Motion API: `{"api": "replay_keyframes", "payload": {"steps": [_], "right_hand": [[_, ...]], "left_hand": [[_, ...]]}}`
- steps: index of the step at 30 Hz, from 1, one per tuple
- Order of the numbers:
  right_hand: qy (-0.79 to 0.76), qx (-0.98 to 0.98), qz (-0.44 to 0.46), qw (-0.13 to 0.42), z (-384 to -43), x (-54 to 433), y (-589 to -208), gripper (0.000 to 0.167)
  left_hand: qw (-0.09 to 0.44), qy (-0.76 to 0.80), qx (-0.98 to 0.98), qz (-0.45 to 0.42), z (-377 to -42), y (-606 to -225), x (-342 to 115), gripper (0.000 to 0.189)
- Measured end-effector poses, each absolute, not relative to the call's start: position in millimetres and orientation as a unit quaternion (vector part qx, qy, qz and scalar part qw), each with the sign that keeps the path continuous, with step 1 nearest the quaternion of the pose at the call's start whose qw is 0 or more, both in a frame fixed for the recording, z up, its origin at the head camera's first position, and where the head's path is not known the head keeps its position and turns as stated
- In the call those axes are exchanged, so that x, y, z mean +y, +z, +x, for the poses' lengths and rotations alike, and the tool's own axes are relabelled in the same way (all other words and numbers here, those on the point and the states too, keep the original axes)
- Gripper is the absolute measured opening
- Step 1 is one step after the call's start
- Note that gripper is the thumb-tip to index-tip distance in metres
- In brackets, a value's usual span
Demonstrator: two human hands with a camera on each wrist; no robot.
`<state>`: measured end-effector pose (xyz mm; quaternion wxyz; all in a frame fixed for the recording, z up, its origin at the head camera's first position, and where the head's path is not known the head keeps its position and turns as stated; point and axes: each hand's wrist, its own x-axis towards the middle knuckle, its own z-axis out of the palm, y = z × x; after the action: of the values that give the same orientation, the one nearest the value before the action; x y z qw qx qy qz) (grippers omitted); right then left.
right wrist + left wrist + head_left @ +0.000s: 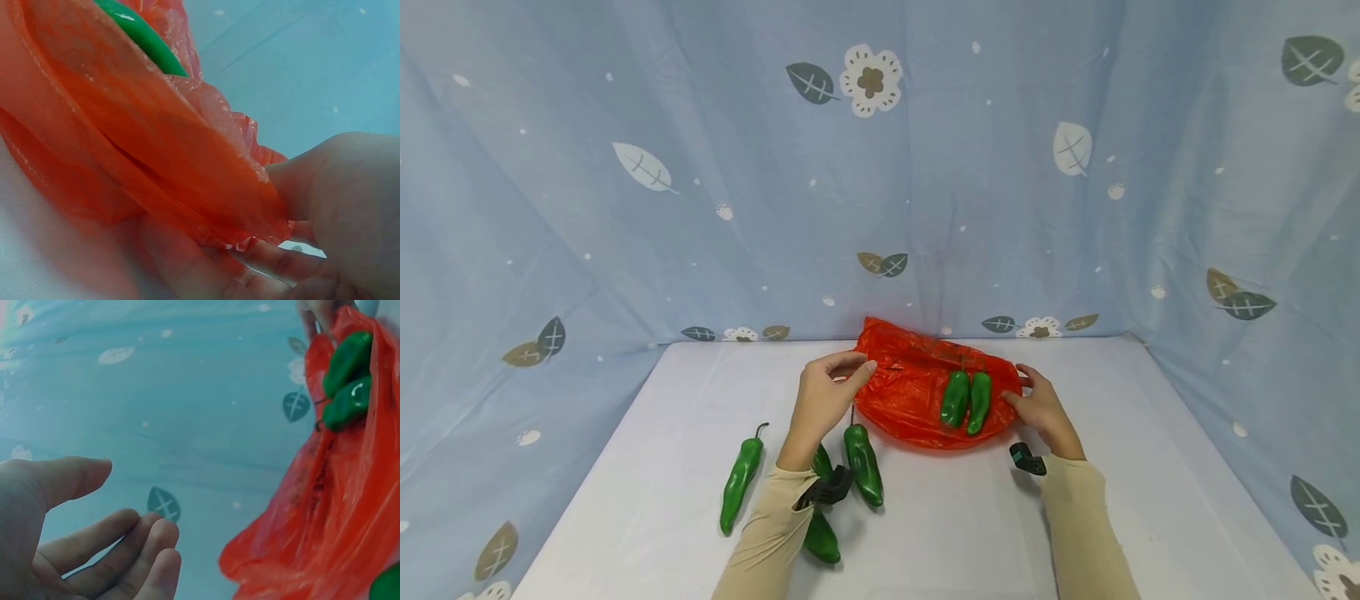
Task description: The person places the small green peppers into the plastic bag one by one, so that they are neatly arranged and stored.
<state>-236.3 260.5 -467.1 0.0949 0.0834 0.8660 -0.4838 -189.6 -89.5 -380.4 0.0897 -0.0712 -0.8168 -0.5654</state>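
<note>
A crumpled red plastic bag (910,400) lies at the back of the table. Two green peppers (955,400) rest side by side at its right part, inside the opening. My right hand (1041,408) grips the bag's right edge; in the right wrist view the thin red film (181,169) sits between the thumb and fingers, some of them hidden behind it. Beside the bag's left end is my left hand (829,392), its fingers (119,550) loosely bent and holding nothing. The left wrist view shows it apart from the bag (294,531).
One green pepper (863,465) lies just in front of the bag. Another (742,485) is farther left. More green (822,537) shows under the left wrist, partly hidden by the sleeve and wrist camera. A patterned blue curtain (775,208) surrounds the white table (940,525).
</note>
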Motion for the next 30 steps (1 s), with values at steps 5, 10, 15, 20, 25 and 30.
{"api": "replay_keyframes", "payload": {"steps": [5,10,15,20,25,30], "right_hand": [[-0.481,0.868,0.082,0.091,-236,260,-465,0.072],[-0.483,0.867,0.083,0.096,-234,259,-464,0.072],[-0.481,0.867,0.086,0.096,-234,257,-464,0.072],[-0.484,0.865,0.090,0.099,-234,257,-463,0.072],[-0.484,0.865,0.089,0.097,-235,258,-464,0.072],[-0.486,0.864,0.088,0.095,-235,259,-466,0.072]], "left_hand": [[0.095,-0.574,-0.812,-0.055,-184,-377,-106,0.033],[0.104,-0.576,-0.810,-0.037,-177,-372,-122,0.033],[0.113,-0.579,-0.807,-0.018,-170,-371,-136,0.032],[0.121,-0.576,-0.809,0.003,-166,-371,-148,0.034],[0.134,-0.569,-0.811,0.015,-161,-370,-157,0.035],[0.140,-0.568,-0.811,0.030,-156,-374,-169,0.037]]}}
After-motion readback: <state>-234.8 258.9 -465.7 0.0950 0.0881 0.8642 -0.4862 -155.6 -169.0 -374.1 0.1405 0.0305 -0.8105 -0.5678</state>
